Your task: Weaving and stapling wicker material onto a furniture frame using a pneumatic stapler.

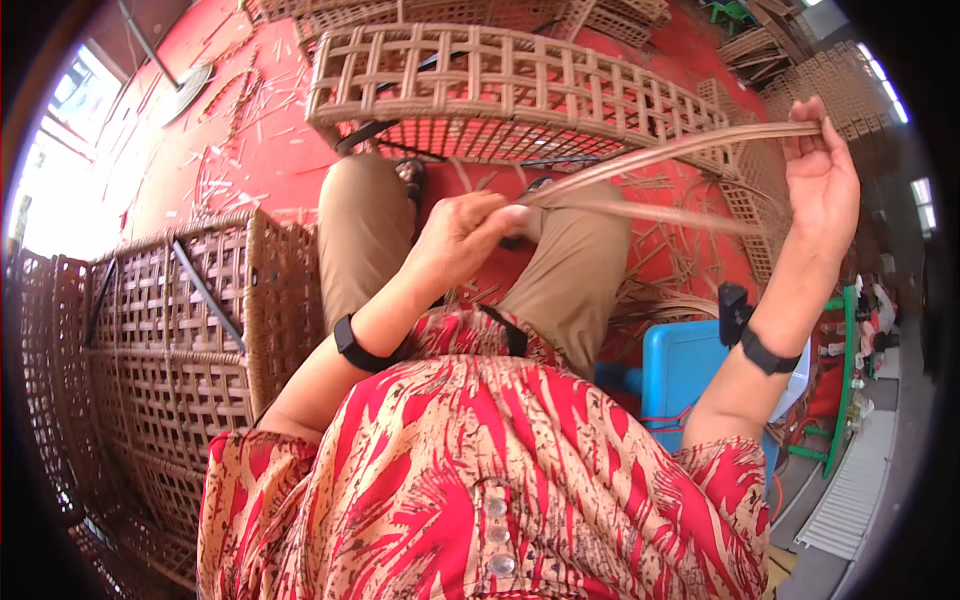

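Note:
A bundle of thin tan weaving strips (680,150) is stretched between my two hands, above my knees. My left hand (462,238) is closed around one end, in front of my lap. Raised out to the right, my right hand (822,185) pinches the far end between thumb and fingers. A second length of strips (660,213) trails rightward from my left hand, blurred by motion. Just beyond my knees lies a brown open-weave wicker piece (500,75) on its side, its lattice facing up.
Tall woven wicker panels (165,340) stand close on my left. A blue plastic stool (685,365) is by my right elbow. Cut strip scraps litter the red floor (270,110). More wicker pieces lie at the back, and a green frame (845,385) stands at far right.

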{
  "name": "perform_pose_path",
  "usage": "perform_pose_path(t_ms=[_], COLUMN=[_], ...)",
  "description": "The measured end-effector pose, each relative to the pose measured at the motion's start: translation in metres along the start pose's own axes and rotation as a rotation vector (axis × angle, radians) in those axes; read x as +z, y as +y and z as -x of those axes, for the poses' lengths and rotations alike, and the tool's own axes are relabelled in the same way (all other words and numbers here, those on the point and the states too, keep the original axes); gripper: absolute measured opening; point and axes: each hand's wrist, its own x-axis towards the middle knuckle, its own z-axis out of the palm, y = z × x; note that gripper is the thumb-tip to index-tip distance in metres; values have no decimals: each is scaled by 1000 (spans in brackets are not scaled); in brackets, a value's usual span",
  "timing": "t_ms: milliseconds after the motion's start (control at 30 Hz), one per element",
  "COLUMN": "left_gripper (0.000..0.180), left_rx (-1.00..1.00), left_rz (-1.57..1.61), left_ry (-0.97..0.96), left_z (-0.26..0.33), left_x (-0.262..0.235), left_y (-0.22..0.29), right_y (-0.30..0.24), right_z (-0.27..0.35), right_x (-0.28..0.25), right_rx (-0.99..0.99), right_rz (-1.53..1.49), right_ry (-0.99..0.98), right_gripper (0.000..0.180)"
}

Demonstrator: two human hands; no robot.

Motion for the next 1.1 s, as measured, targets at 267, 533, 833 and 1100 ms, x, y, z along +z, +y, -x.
perform_pose_path(t_ms=[267, 533, 833, 1100], left_gripper=[57, 49, 13, 54], left_rx=[-305, -87, -219, 329], left_rz=[-775, 240, -1051, -218], left_ry=[-376, -54, -262, 230], left_z=[-1, -83, 3, -49], left_x=[15, 26, 4, 31], left_y=[-23, 81, -49, 39], right_y=[-17, 132, 47, 89], right_z=[-36, 54, -35, 41], right_x=[1, 57, -31, 40], right_rx=[170, 538, 229, 427], right_rz=[-267, -346, -667, -524], right_ry=[-607, -669, -10, -534], right_gripper=[31, 40, 31, 21])
